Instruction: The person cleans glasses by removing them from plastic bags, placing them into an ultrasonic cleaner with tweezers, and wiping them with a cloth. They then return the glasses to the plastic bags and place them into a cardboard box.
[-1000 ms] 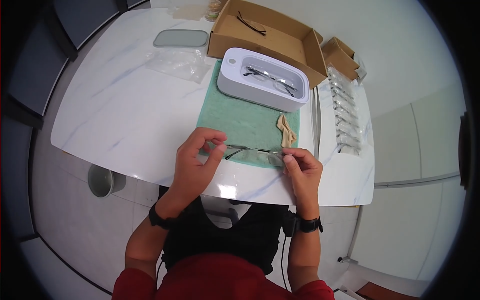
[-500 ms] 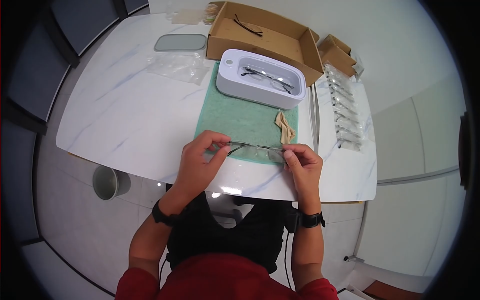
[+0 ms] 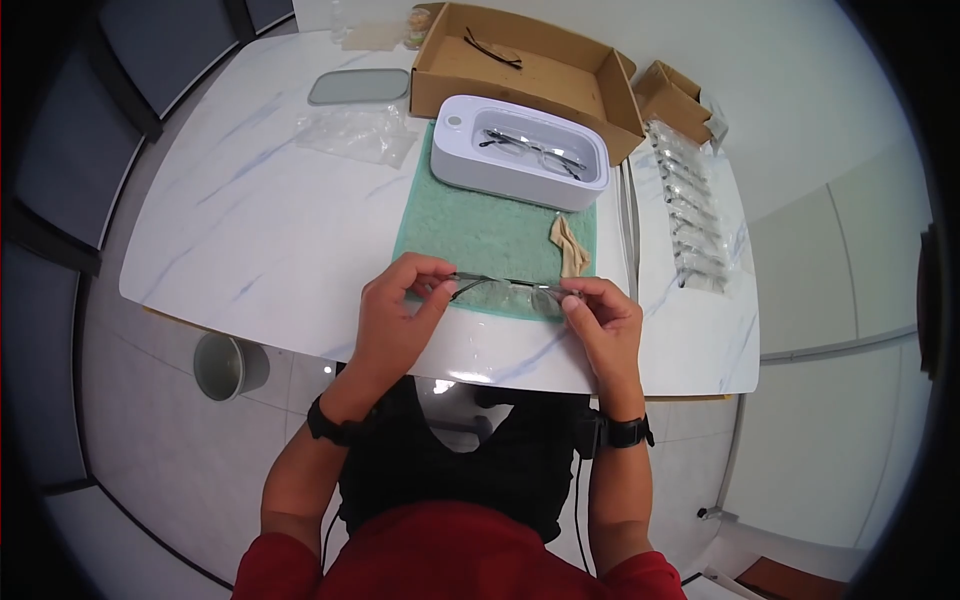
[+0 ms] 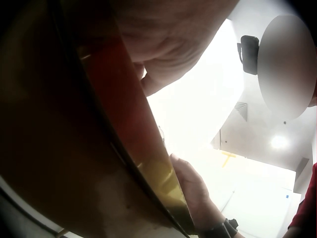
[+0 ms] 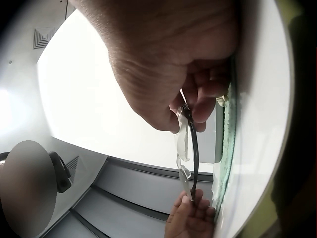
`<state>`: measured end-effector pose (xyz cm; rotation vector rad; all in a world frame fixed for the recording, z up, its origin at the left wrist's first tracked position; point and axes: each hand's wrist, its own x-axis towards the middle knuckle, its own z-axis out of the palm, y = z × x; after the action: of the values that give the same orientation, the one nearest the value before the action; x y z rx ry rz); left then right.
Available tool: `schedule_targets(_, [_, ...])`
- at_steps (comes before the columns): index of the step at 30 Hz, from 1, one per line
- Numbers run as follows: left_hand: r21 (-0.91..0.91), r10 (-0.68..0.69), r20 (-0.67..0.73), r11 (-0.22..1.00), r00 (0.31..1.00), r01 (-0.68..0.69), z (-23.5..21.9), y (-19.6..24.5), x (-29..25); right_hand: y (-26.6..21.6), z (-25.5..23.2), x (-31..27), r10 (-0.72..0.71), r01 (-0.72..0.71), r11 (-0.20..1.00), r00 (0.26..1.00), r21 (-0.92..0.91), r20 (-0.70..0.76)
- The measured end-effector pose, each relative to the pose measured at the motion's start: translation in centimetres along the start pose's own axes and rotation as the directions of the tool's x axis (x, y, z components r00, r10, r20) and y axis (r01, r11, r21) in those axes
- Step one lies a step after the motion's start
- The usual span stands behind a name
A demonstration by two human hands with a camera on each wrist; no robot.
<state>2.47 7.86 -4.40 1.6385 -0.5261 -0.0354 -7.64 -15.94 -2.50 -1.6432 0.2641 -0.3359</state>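
A pair of glasses (image 3: pixel 515 296) with clear lenses and dark temples is held level over the near edge of the green towel (image 3: pixel 470 235). My left hand (image 3: pixel 398 312) pinches its left end between thumb and fingers. At the other end, my right hand (image 3: pixel 605 328) pinches the frame near the hinge. The right wrist view shows the right hand (image 5: pixel 173 64) gripping one end of the glasses (image 5: pixel 194 153), with the left hand (image 5: pixel 190 218) at the far end. In the left wrist view the glasses cannot be made out.
Behind the towel's middle stands a white cleaner tub (image 3: pixel 520 185) with glasses inside. A beige cloth (image 3: pixel 570 248) lies right of centre. Farther back are a cardboard box (image 3: pixel 540 90), a grey lid (image 3: pixel 359 87) and plastic bags (image 3: pixel 355 135). Bagged glasses (image 3: pixel 690 215) line the right side.
Both hands still hold the glasses, which have moved slightly up in the head view. The left fingers have closed on the left end since the earliest frame. The head view has shifted a little.
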Motion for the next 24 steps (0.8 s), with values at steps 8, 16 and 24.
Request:
schedule_targets(8, [0.033,0.009,-0.039,0.999,0.999,-0.008,0.17,-0.10,0.08,0.14,-0.03,0.16,-0.016,0.016,1.000,1.000,-0.014,0.010])
schedule_targets(16, [0.003,0.006,-0.050,1.000,0.999,-0.006,0.39,-0.40,0.12,0.29,-0.04,0.25,-0.013,0.013,1.000,1.000,-0.013,-0.002])
schedule_targets(24, [0.010,-0.054,0.026,0.998,0.998,0.054,-0.04,-0.14,-0.11,0.43,0.04,0.26,-0.019,0.019,1.000,1.000,-0.008,-0.007])
